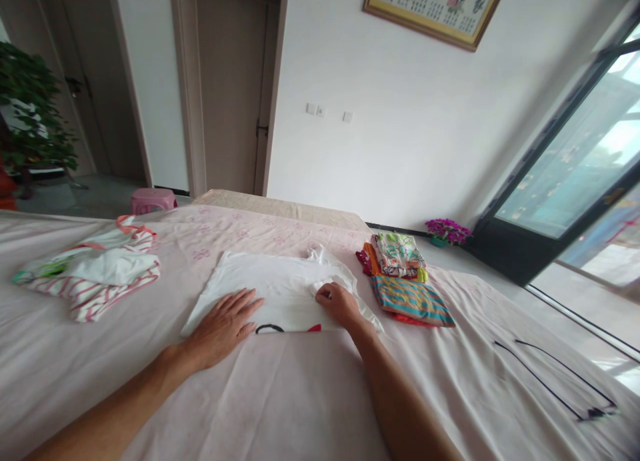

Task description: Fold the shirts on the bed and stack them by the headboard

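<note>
Fabric (285,284), white and mostly flat, lay on the pink sheet (290,394) between striped clothes (95,274) and a folded stack (403,267). The left hand (223,326) rested on its near-left part, grip spread; the right hand (341,304), fingertips partly hidden, seemed to pinch a bunched fold near its right end.

White wall (330,54) in front of me, framed calligraphy (435,9) up top. Brown doors (230,94) and pink stool (153,199) to my left, pretty bright through the glass door (583,151) on my right.
</note>
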`<action>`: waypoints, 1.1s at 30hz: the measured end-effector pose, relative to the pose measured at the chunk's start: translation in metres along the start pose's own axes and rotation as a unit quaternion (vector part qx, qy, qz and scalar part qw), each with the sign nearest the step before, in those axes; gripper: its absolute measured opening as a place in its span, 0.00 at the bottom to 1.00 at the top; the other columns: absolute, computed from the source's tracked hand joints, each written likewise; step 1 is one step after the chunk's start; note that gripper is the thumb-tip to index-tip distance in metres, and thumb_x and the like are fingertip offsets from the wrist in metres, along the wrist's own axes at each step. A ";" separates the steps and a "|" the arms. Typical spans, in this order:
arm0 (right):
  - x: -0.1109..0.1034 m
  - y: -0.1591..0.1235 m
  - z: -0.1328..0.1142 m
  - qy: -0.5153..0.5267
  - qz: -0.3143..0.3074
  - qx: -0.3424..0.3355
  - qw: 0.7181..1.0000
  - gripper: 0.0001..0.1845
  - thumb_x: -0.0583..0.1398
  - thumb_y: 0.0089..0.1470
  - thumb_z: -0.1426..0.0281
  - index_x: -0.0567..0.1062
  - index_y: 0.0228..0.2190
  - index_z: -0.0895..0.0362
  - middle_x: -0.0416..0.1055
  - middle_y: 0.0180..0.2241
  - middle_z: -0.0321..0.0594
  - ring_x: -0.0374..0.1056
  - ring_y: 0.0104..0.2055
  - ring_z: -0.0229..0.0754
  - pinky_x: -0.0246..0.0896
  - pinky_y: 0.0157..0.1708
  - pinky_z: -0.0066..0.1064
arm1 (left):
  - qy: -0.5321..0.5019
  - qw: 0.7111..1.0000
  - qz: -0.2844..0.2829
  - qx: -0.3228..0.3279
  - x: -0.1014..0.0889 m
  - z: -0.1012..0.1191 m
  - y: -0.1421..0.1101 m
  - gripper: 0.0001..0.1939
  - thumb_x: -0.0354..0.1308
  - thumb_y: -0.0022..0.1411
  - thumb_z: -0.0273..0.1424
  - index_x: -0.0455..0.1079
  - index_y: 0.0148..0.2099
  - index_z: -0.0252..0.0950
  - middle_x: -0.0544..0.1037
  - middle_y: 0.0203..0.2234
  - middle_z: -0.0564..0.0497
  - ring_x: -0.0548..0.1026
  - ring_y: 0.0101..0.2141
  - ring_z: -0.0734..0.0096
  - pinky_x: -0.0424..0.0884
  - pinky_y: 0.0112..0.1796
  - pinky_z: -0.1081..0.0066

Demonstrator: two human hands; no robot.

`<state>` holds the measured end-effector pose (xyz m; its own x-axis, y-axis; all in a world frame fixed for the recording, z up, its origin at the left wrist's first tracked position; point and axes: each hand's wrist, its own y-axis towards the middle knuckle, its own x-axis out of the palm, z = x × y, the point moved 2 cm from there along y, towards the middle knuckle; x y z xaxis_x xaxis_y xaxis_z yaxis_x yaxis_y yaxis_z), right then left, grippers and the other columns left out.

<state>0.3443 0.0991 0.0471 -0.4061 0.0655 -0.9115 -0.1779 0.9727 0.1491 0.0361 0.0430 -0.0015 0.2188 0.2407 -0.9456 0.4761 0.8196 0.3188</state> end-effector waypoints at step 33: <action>0.031 -0.007 0.000 -0.160 -0.017 -0.084 0.983 0.32 0.45 0.67 0.56 0.50 0.68 0.54 0.44 0.69 0.42 0.40 0.71 0.45 0.35 0.68 0.42 | 0.041 0.996 -0.027 -0.077 -0.002 -0.032 -0.001 0.34 0.44 0.66 0.53 0.55 0.69 0.46 0.58 0.67 0.42 0.56 0.66 0.53 0.51 0.62 0.50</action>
<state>0.3333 0.0940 0.0172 -0.0992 0.1264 -0.9870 -0.3433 0.9266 0.1532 0.0082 0.0579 -0.0021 0.1230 0.2308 -0.9652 0.3482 0.9007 0.2598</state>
